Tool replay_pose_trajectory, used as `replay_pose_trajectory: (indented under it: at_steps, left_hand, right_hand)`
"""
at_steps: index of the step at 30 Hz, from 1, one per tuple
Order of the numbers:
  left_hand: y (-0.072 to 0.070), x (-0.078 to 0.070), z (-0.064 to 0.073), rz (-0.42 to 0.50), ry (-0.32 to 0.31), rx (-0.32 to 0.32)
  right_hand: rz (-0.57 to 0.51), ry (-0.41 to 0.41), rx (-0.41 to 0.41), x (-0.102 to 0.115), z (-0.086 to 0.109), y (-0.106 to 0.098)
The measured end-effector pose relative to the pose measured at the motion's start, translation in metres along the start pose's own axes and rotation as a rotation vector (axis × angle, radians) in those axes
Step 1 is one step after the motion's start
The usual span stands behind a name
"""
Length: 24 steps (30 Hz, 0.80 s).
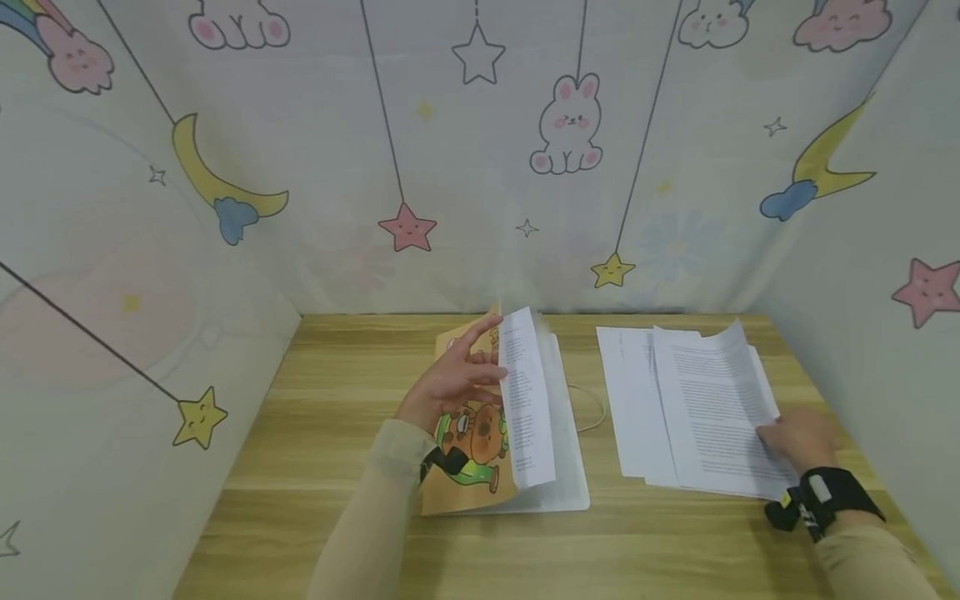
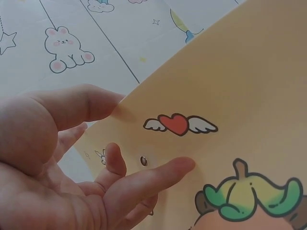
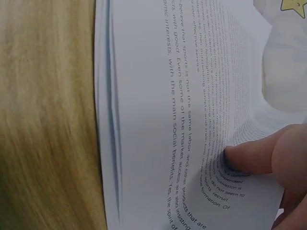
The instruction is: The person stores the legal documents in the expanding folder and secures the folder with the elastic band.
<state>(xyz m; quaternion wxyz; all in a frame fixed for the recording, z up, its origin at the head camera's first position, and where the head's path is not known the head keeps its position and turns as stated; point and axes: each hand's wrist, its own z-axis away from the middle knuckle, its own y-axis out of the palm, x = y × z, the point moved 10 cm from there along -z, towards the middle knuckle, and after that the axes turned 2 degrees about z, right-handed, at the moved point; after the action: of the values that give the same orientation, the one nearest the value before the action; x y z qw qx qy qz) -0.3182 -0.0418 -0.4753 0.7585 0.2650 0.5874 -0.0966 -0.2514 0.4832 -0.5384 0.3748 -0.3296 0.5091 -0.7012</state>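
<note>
An orange document folder (image 1: 467,492) with cartoon animals lies half lifted on the table. My left hand (image 1: 453,379) holds its raised cover, one fingertip at the edge and other fingers against the front. In the left wrist view, those fingers lie beside a winged heart and a small metal eyelet (image 2: 144,161). A printed sheet (image 1: 528,400) stands up inside the folder. On the right, my right hand (image 1: 806,437) pinches the near right edge of a stack of printed sheets (image 1: 712,408). The right thumb presses on the text, and the top sheet bends upward there.
The wooden table (image 1: 300,467) is bounded by a printed cloth backdrop (image 1: 480,167) at the back and sides. A thin looped cord (image 1: 600,417) pokes out of the folder's right side, between folder and stack.
</note>
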Motion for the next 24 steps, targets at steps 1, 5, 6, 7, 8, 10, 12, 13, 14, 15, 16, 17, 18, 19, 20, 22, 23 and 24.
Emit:
replay_pose_trajectory:
  at_steps: [1, 5, 6, 7, 8, 10, 12, 13, 14, 15, 16, 17, 18, 19, 20, 22, 23, 24]
  left_hand:
    - [-0.0001, 0.0, 0.0, 0.001, 0.0, -0.001]
    - [0.0, -0.001, 0.0008, -0.004, 0.002, -0.006]
    - [0.0, -0.0011, 0.0011, -0.004, 0.0, -0.008]
    - [0.0002, -0.0012, 0.0013, -0.007, -0.001, -0.008]
    - [0.0004, -0.0013, 0.0014, -0.009, -0.002, -0.008]
    - [0.0005, -0.0011, 0.0016, -0.01, -0.006, -0.009]
    - [0.0005, -0.0009, 0.0016, -0.008, -0.009, -0.011]
    - [0.0004, -0.0008, 0.0016, -0.01, -0.009, -0.013]
    - [0.0003, -0.0008, 0.0015, -0.012, -0.008, -0.014]
    - [0.0003, -0.0008, 0.0014, -0.013, -0.009, -0.016]
    - [0.0003, -0.0008, 0.0013, -0.016, -0.008, -0.016]
    - [0.0004, -0.001, 0.0012, -0.017, -0.006, -0.016]
    - [0.0007, -0.0011, 0.0011, -0.019, -0.005, -0.016]
    - [0.0007, -0.0014, 0.0009, -0.021, -0.003, -0.015]
    - [0.0008, -0.0016, 0.0008, -0.019, -0.003, -0.014]
    - [0.0008, -0.0017, 0.001, -0.018, -0.005, -0.013]
    - [0.0007, -0.0017, 0.0011, -0.018, -0.007, -0.012]
    - [0.0007, -0.0017, 0.0012, -0.02, -0.007, -0.012]
  right_hand:
    - [0.016, -0.001, 0.002, 0.0009, -0.0005, 0.0005]
    - [0.031, -0.013, 0.003, 0.0026, -0.0024, 0.0013]
    - [0.025, -0.015, 0.001, 0.0028, -0.0026, 0.0013]
    - [0.024, -0.018, 0.002, 0.0031, -0.0026, 0.0013]
    - [0.03, -0.024, -0.001, 0.0039, -0.0027, 0.0007]
    - [0.037, -0.034, -0.005, 0.0056, -0.0022, -0.0002]
    - [0.046, -0.042, -0.014, 0.0075, -0.0015, -0.0019]
    - [0.044, -0.045, -0.017, 0.008, -0.001, -0.0023]
    - [0.041, -0.046, -0.02, 0.0085, -0.0005, -0.0029]
    - [0.03, -0.046, -0.021, 0.0088, -0.0001, -0.003]
    - [0.015, -0.043, -0.023, 0.0084, 0.0006, -0.0027]
    - [0.0, -0.044, -0.024, 0.0085, 0.0009, -0.0028]
    - [-0.022, -0.041, -0.023, 0.0081, 0.0016, -0.0023]
    - [-0.046, -0.038, -0.019, 0.0079, 0.002, -0.002]
    - [-0.069, -0.035, -0.014, 0.0076, 0.0026, -0.0017]
    - [-0.118, -0.029, -0.001, 0.0065, 0.0034, -0.0005]
    - [-0.14, -0.027, 0.006, 0.0058, 0.0036, 0.0]
    - [-0.161, -0.026, 0.014, 0.0052, 0.0041, 0.0004]
